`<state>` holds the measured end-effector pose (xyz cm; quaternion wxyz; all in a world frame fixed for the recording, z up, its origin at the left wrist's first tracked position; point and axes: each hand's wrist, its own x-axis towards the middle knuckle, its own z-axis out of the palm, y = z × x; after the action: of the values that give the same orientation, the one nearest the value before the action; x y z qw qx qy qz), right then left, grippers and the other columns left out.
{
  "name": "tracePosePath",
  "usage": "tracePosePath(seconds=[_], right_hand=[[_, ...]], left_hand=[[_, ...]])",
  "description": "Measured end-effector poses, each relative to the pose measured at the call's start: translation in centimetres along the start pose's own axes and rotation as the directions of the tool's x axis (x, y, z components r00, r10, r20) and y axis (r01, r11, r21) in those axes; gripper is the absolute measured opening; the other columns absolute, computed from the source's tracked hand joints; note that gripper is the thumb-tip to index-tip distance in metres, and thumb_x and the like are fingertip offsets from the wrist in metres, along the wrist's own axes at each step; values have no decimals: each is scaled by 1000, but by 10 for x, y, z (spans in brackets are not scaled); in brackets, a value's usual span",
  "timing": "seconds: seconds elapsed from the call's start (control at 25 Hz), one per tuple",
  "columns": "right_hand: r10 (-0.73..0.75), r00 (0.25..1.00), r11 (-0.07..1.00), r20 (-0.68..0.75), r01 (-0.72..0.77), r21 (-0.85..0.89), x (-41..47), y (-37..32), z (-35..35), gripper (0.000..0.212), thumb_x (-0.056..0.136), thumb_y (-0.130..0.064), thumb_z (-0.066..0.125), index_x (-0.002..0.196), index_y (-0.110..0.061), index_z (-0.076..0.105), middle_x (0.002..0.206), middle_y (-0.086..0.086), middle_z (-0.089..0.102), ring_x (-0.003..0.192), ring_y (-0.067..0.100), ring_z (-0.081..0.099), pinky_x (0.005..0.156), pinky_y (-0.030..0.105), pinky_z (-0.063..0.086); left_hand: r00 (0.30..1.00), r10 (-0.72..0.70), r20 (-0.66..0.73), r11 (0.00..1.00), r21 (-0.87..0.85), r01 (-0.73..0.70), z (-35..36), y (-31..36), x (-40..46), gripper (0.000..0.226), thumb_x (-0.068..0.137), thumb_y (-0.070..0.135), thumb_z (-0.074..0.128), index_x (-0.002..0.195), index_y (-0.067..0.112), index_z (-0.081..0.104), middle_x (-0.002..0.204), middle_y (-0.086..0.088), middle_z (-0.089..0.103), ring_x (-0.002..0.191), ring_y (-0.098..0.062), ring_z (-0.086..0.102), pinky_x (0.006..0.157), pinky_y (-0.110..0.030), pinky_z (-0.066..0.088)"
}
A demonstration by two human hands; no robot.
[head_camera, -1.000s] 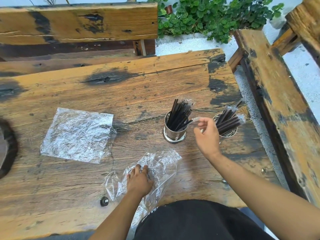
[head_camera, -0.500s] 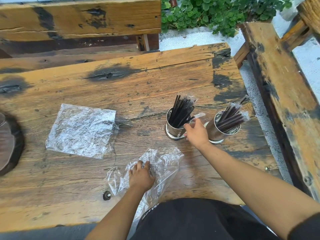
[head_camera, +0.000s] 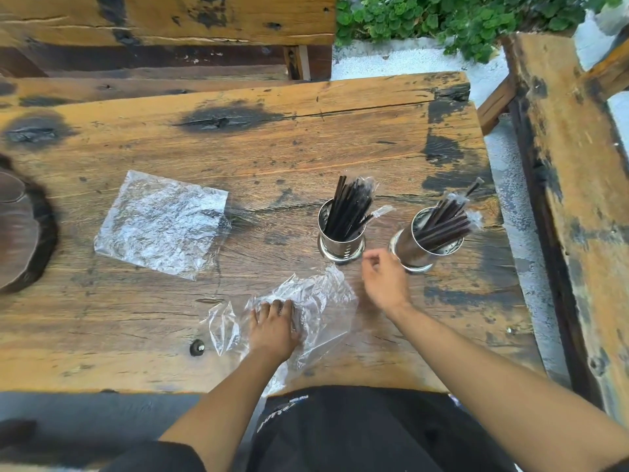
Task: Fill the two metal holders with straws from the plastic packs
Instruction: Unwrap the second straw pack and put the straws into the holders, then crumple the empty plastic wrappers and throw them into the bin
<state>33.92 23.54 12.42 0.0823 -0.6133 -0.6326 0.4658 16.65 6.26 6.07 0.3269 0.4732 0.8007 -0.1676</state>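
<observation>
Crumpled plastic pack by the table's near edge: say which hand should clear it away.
Left. The left hand already rests on the crumpled plastic pack; the right hand hovers empty near the two metal holders, off the pack.

Right hand (head_camera: 384, 284) motion-blurred, finger pose unclear. Dark round object (head_camera: 23, 229) cut by left edge. Left hand (head_camera: 272, 327) fingertips hidden in crumpled plastic pack (head_camera: 316, 301).

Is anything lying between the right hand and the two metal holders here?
Nothing visible does. The right hand hovers over bare wood just in front of the left holder and the right holder. The crumpled plastic pack lies nearer the person, under the left hand, off that path.
</observation>
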Motion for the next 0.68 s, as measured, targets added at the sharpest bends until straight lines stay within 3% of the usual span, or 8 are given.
tracePosePath(seconds=[0.08,0.2,0.32,0.44,0.56,0.68], right_hand=[[-162,974,964,156,190,-188,-16,16,15,17,98,-20,56,111,-18,67,111,-2,59,96,13,60,93,31,51],[-364,873,793,326,474,-384,-29,20,44,20,96,-27,55,107,-21,70,105,-3,56,102,18,52,94,35,48],[-341,827,663,447,549,-509,-39,13,72,32,99,-37,47,117,-21,68,112,1,57,110,22,49,98,40,43],[-245,841,641,483,514,-569,-46,10,100,43,101,-46,45,127,-19,64,128,8,57,125,26,47,109,44,37],[-92,910,692,404,350,-631,-53,-1,131,67,94,-65,46,140,-17,52,139,12,52,131,30,46,112,47,39],[97,938,730,332,160,-664,-58,-12,161,89,84,-79,47,153,-25,34,151,15,36,140,35,34,112,54,35]], left_hand=[[1000,2,-18,1000,19,-2,0,7,-3,76,98,50,51,160,22,16,163,-7,26,154,-33,19,127,-55,12],[999,3,-50,999,50,-1,-2,13,-1,73,99,47,47,160,21,16,158,-10,32,148,-34,29,123,-52,23],[990,20,-139,996,-87,-33,-8,7,4,61,101,35,44,158,19,26,154,-10,38,142,-31,38,113,-51,37],[965,100,-241,955,-250,-161,-20,-18,15,57,102,28,48,155,14,33,147,-8,44,135,-30,44,109,-49,44],[927,176,-331,950,-191,-248,-38,-65,31,57,100,28,51,153,15,37,142,-8,48,131,-29,48,108,-47,45],[903,130,-410,957,-187,-222,-64,-125,61,52,99,25,52,149,13,44,140,-12,51,130,-31,48,111,-48,41]])
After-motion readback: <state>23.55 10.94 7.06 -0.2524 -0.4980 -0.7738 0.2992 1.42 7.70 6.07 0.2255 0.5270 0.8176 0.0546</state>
